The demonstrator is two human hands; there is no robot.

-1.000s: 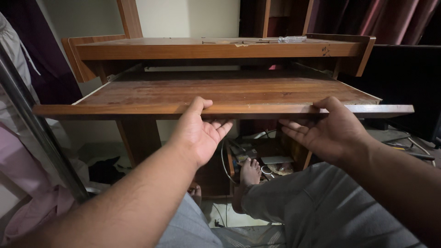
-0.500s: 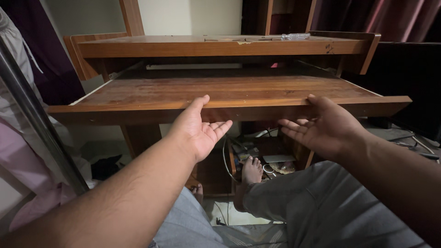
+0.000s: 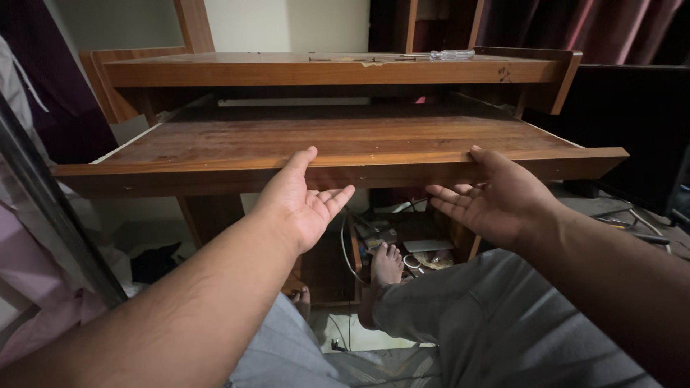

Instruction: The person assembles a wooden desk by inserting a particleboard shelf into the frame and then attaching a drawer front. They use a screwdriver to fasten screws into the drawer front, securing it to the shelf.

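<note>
Cupping open left hand (image 3: 305,205), right hand (image 3: 496,197) below pull-out shelf (image 3: 345,144)

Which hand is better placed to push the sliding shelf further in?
Probably the left hand: its thumb rests against the shelf front edge near the middle. The right hand is farther right.

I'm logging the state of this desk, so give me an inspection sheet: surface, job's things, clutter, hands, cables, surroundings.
Surface: wooden pull-out shelf extended, bare; desk top above.
Job's things: shelf front edge, thumbs of both hands at it.
Clutter: clear-handled tool on desk top; odds and ends under the desk.
Hands: left hand and right hand open, palms up.
Cables: tangle under desk; more on floor at right.
Surroundings: curtain, wall, bare foot.
</note>
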